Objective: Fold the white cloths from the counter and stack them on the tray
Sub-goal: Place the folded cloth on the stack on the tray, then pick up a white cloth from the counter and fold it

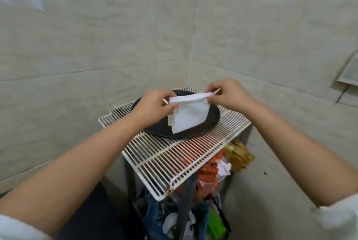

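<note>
A white cloth, folded over along its top edge, hangs in the air above a round black tray. My left hand pinches the cloth's upper left corner. At the upper right corner my right hand pinches it too, so the top edge is stretched between both hands. The lower part of the cloth droops toward the tray. The tray lies on a white wire rack and shows no other cloth on it.
The wire rack sits on a stand in a tiled corner. Below the rack is a heap of mixed stuff: orange plastic, crumpled white pieces, brown packets and a green item. A framed panel hangs on the right wall.
</note>
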A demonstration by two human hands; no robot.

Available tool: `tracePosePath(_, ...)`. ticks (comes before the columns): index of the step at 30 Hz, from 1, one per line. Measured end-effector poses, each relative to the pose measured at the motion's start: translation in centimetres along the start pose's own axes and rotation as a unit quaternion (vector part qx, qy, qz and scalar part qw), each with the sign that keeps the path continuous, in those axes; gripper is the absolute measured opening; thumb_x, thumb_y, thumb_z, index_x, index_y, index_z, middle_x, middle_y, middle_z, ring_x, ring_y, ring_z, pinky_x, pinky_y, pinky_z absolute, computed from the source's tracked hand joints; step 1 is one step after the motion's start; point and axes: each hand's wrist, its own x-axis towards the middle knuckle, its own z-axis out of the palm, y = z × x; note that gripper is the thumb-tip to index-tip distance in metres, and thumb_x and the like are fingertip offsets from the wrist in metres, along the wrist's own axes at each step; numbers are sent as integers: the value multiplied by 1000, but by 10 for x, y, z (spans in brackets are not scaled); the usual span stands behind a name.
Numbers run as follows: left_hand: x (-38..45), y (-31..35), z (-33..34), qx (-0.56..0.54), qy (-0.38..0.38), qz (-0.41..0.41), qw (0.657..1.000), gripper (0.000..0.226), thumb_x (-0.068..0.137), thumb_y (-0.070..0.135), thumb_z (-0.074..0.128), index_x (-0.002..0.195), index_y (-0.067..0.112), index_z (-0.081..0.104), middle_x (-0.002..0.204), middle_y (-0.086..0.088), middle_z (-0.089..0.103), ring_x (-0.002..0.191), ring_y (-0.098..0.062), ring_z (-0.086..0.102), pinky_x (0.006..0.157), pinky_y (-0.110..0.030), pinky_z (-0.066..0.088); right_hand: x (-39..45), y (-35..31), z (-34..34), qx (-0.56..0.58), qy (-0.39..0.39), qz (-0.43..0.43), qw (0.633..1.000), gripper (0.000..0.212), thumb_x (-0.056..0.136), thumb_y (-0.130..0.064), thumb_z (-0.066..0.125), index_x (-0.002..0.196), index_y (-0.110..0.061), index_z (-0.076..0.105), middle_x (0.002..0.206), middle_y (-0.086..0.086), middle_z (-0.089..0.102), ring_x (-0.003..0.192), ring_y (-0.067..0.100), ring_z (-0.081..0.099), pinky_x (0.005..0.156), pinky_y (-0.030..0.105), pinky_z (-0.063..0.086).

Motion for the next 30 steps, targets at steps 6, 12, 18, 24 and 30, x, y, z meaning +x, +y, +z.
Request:
tracePosePath(6,93,-26,23,150,123,-68,979,25,92,13,53,112,2,62,110,-18,62,102,-31,57,85,-34,41,117,52,37,90,62,-50,993,19,79,2,58,95,1,69,100,20,70,96,31,63,59,10,34)
tracePosePath(12,116,-53,78,209,71,-108,969,24,90,7,53,111,0,64,117,-20,59,97,-36,62,81,-32,47,165,112,98,110,-23,-102,988,21,77,9,53,93,7,68,100,26,67,97,34,60,61,14,31)
tracePosePath(18,95,-61,130,264,-69,-212,938,34,97,18,42,129,11,52,132,-7,51,118,-25,52,96,-31,40,154,152,141,60,-188,-142,970,26,82,3,50,103,0,65,111,15,63,105,27,57,81,19,35)
tracePosePath(24,91,-53,132,296,-68,-248,920,42,97,24,41,139,18,38,141,-3,43,121,-23,49,94,-33,47,155,156,130,19,-228,-179,957,23,83,-5,49,95,-10,68,101,8,66,96,26,58,72,22,36)
tracePosePath(30,64,-30,103,315,-12,-315,895,46,96,28,42,139,16,35,141,-5,40,127,-24,42,97,-36,43,131,117,111,-55,-187,-218,956,28,86,-13,47,107,-3,62,117,13,60,107,30,54,90,41,48)
